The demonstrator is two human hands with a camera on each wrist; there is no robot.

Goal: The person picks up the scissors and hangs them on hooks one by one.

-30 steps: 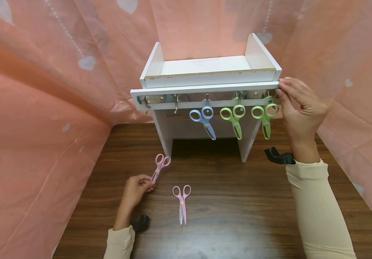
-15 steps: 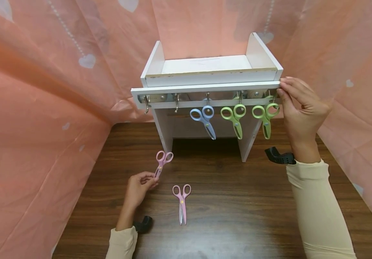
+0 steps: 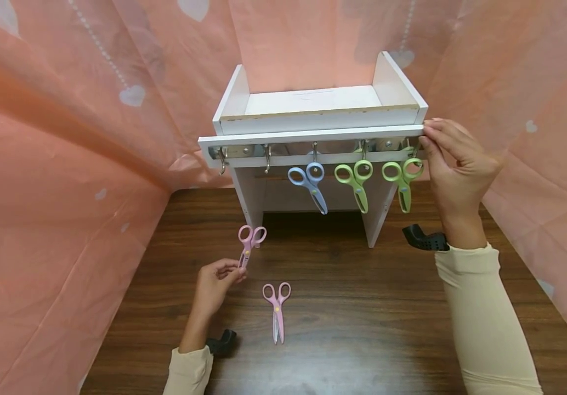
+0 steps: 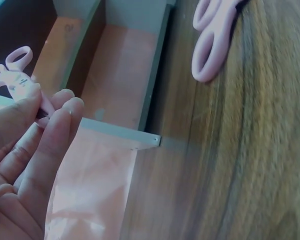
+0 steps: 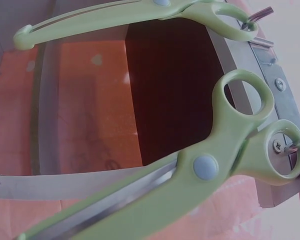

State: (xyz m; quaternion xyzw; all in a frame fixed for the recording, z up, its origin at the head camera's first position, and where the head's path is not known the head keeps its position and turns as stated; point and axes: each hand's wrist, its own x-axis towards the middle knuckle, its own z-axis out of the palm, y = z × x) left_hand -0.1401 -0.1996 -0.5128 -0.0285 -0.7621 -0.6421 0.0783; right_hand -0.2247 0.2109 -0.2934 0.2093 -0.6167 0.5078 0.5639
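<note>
In the head view my left hand (image 3: 214, 285) pinches a pair of pink scissors (image 3: 247, 252) by the blades, finger loops pointing up and away. The left wrist view shows thumb and fingertips closed on those blades. Another pair of pink scissors (image 3: 277, 312) lies on the table to the right, blades slightly apart. At the far right, my right hand (image 3: 461, 164) pinches the end of a white hook rail (image 3: 283, 135). Blue scissors (image 3: 312, 186) hang from its middle hook, and two green scissors (image 3: 357, 189) hang further right, each by one loop. Two left hooks (image 3: 267, 159) carry nothing.
Behind the rail stands a white shelf unit (image 3: 397, 82) with an open top and side panels reaching the dark wooden table (image 3: 342, 296). Pink cloth (image 3: 66, 219) with hearts surrounds it at the back and both sides.
My left hand has moved right and a little away from me, carrying the pink scissors toward the shelf's left leg. My right hand has stayed at the rail end.
</note>
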